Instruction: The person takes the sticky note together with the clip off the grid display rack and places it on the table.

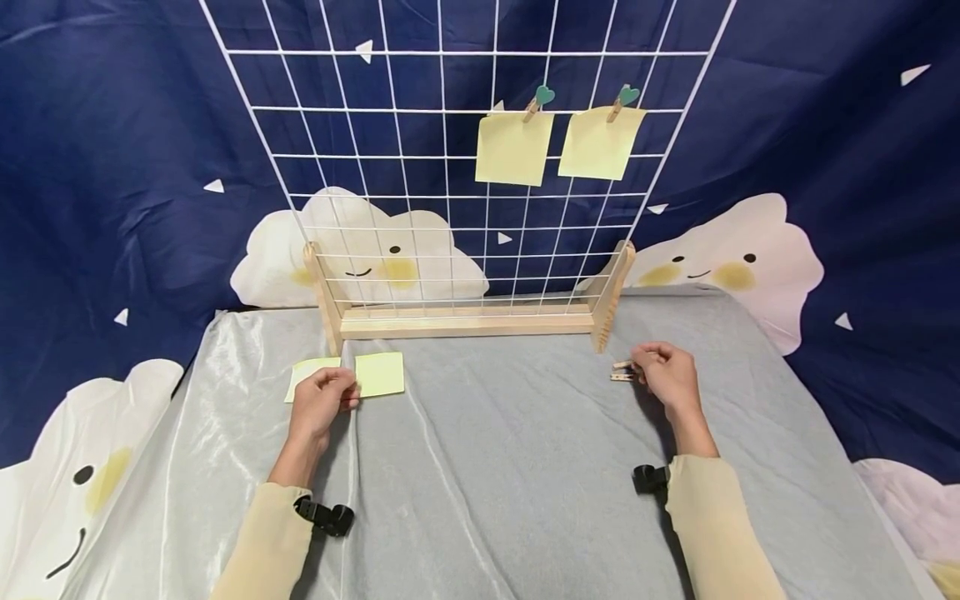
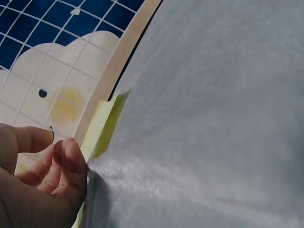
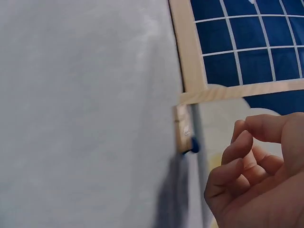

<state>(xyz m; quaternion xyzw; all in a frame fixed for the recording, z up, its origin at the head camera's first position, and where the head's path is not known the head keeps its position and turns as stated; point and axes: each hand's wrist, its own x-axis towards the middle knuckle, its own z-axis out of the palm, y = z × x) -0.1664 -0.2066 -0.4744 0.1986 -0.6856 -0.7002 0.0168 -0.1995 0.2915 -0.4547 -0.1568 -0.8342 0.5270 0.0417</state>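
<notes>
My left hand (image 1: 321,404) hovers by two yellow sticky notes, overlapping the left note (image 1: 303,375) in the head view, with the right note (image 1: 379,374) beside its fingertips. In the left wrist view, a gap shows between thumb and bent fingers (image 2: 71,161), with nothing in it. Two small wooden clothespins (image 1: 622,377) lie on the cloth, partly hidden by my right hand (image 1: 667,379). From the right wrist, a clothespin (image 3: 182,128) with a dark blue piece appears apart from the loosely curled fingers, which hold nothing visible.
A white wire grid (image 1: 442,156) stands in a wooden base (image 1: 465,325) at the back. Two yellow notes (image 1: 513,150) hang on its upper right, each under a clothespin (image 1: 538,102) with a green heart. Grey cloth (image 1: 480,467) covers the table; a navy curtain with clouds hangs behind.
</notes>
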